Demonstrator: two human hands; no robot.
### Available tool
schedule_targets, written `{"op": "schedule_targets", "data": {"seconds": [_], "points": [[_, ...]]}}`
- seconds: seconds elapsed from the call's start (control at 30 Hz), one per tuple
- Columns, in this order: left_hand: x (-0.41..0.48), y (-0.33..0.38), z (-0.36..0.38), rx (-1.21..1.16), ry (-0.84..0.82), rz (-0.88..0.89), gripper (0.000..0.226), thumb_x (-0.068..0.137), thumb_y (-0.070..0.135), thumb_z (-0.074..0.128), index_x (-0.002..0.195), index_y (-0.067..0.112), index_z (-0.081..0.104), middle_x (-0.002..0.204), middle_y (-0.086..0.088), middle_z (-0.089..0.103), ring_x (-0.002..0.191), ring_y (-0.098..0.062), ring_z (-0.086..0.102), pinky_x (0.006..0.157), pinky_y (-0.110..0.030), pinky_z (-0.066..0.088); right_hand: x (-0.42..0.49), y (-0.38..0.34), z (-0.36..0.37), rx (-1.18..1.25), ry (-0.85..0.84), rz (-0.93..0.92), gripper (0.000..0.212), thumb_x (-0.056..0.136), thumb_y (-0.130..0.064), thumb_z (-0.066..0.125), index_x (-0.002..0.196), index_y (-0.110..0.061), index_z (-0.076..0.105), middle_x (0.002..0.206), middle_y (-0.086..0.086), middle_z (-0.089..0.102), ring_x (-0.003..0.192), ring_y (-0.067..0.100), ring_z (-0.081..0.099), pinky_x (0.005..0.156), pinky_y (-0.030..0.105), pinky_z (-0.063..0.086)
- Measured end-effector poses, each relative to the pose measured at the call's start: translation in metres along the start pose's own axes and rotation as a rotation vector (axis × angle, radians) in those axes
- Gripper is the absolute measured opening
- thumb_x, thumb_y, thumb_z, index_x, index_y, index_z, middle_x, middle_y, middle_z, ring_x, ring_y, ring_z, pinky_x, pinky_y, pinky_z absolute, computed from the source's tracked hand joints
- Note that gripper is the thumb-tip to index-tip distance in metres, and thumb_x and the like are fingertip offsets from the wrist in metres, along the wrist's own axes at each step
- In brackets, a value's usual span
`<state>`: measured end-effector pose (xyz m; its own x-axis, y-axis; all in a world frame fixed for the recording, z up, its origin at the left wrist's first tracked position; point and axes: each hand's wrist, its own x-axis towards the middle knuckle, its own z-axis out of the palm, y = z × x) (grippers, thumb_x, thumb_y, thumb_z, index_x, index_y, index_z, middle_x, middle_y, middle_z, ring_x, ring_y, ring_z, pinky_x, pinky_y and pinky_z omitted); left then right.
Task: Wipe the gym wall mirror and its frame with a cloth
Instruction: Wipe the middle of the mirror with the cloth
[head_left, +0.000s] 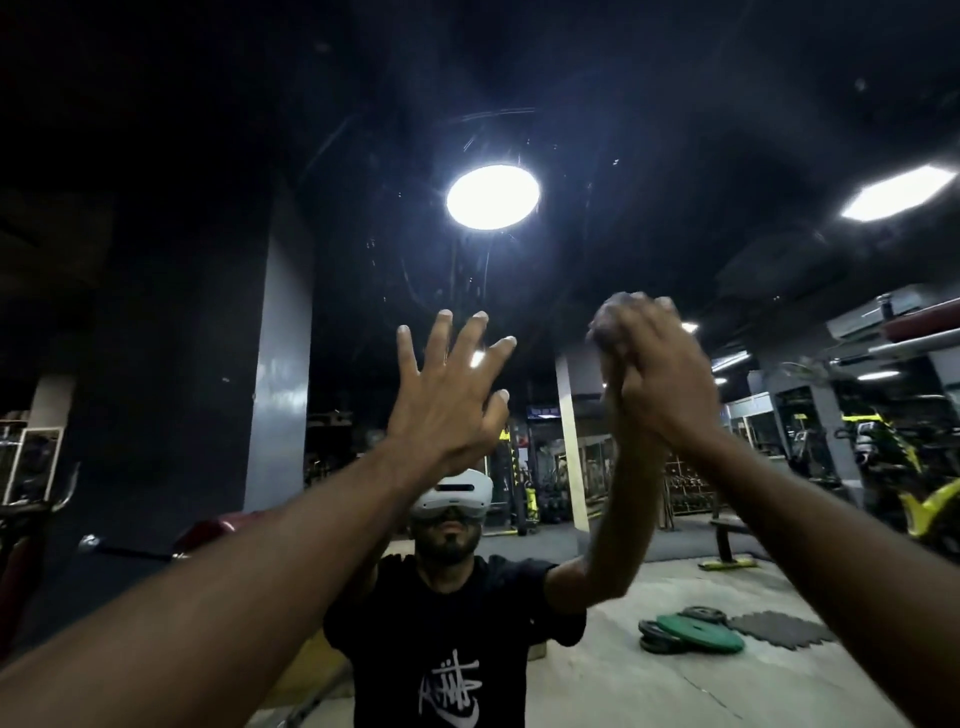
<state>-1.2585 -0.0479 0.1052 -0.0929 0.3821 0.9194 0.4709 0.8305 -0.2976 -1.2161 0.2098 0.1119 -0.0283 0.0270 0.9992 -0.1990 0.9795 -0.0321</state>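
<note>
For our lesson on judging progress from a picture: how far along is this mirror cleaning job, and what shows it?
Done: nothing can be called finished; streaks show on the mirror around the reflected lamp. In hand: the right hand presses a bunched cloth on the glass, the left hand spread open beside it. Left: that streaked patch and the frame, which is out of view.

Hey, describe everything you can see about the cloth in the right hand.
The cloth shows only as a small, dark greyish lump, bunched up and blurred. It pokes out above and left of the right hand, whose fingers curl round it. It is held up high and seems pressed against the mirror, where the hand's reflection meets it. Most of it is hidden by the hand, so its weave and full shape cannot be told. The left hand does not touch it.
</note>
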Motion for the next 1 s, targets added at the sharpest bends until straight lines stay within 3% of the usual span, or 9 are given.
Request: {"op": "schedule_targets", "data": {"seconds": [0.1,0.17,0.27,0.33,0.4,0.47,0.67,0.83,1.0], "points": [[0.001,0.010,-0.001,0.011,0.007,0.005,0.061,0.097,0.042,0.044,0.155,0.032,0.027,0.168,-0.004,0.011,0.156,-0.030,0.002,0.122,-0.066,-0.001,-0.012,-0.020,0.011,-0.039,0.090,0.136,0.054,0.094,-0.022,0.041,0.148,-0.025,0.044,0.156,0.004,0.042,0.149,0.034,0.031,0.121,0.056,0.028],[0.001,0.019,0.004,0.041,-0.005,0.069,0.063,0.097,0.043,0.042,0.157,0.031,0.025,0.169,-0.005,0.010,0.157,-0.028,0.003,0.123,-0.063,0.000,-0.033,-0.031,0.016,-0.031,-0.001,-0.091,0.061,0.095,-0.015,0.052,0.153,-0.027,0.040,0.160,0.002,0.036,0.153,0.031,0.024,0.123,0.053,0.021],[-0.002,0.038,0.016,0.037,-0.013,0.066,0.065,0.097,0.042,0.037,0.158,0.027,0.022,0.170,-0.005,0.009,0.157,-0.027,0.000,0.124,-0.062,0.001,-0.035,0.002,0.004,-0.077,-0.135,-0.409,0.055,0.102,-0.032,0.042,0.157,-0.030,0.036,0.165,0.000,0.032,0.155,0.026,0.021,0.123,0.048,0.021],[-0.005,0.043,0.021,0.035,-0.005,0.019,0.067,0.096,0.040,0.034,0.159,0.026,0.020,0.171,-0.004,0.006,0.157,-0.026,-0.004,0.124,-0.061,-0.003,-0.018,0.027,-0.005,-0.060,-0.111,-0.270,0.054,0.104,-0.035,0.038,0.157,-0.031,0.035,0.166,-0.001,0.031,0.156,0.025,0.019,0.124,0.050,0.022],[-0.006,0.043,0.023,0.039,-0.011,0.002,0.067,0.096,0.040,0.035,0.160,0.028,0.016,0.171,-0.003,0.003,0.157,-0.025,-0.007,0.124,-0.059,-0.006,-0.015,0.024,-0.006,0.029,-0.003,0.005,0.053,0.105,-0.024,0.043,0.157,-0.031,0.034,0.166,-0.001,0.030,0.156,0.024,0.016,0.126,0.052,0.019],[-0.005,0.045,0.022,0.028,-0.005,-0.007,0.067,0.095,0.040,0.033,0.159,0.029,0.016,0.171,-0.003,0.004,0.157,-0.024,-0.007,0.125,-0.058,-0.006,-0.032,0.004,0.000,0.054,0.056,0.084,0.061,0.099,-0.012,0.050,0.156,-0.028,0.036,0.165,0.001,0.031,0.156,0.027,0.016,0.126,0.054,0.017],[0.003,0.058,0.020,-0.018,-0.003,-0.070,0.067,0.096,0.046,0.031,0.159,0.029,0.017,0.171,-0.001,0.000,0.157,-0.019,-0.010,0.125,-0.056,-0.008,-0.061,0.046,-0.011,-0.045,-0.168,-0.563,0.062,0.097,-0.024,0.051,0.156,-0.030,0.036,0.165,-0.002,0.032,0.153,0.024,0.024,0.120,0.049,0.027],[0.058,0.076,0.013,0.009,-0.006,-0.086,0.064,0.104,0.046,0.032,0.161,0.028,0.010,0.171,0.000,0.001,0.157,-0.020,-0.006,0.124,-0.062,-0.003,-0.002,0.057,-0.020,0.063,0.088,0.084,0.057,0.096,-0.009,0.051,0.151,-0.024,0.043,0.161,0.003,0.038,0.153,0.028,0.021,0.125,0.049,0.019],[0.075,0.087,0.016,0.050,-0.009,-0.142,0.065,0.104,0.046,0.032,0.161,0.028,0.006,0.170,-0.001,0.002,0.157,-0.023,-0.004,0.123,-0.065,-0.001,0.001,0.065,-0.015,-0.027,-0.155,-0.590,0.068,0.096,-0.017,0.062,0.157,-0.027,0.034,0.166,0.000,0.030,0.156,0.026,0.018,0.122,0.046,0.019]]}}
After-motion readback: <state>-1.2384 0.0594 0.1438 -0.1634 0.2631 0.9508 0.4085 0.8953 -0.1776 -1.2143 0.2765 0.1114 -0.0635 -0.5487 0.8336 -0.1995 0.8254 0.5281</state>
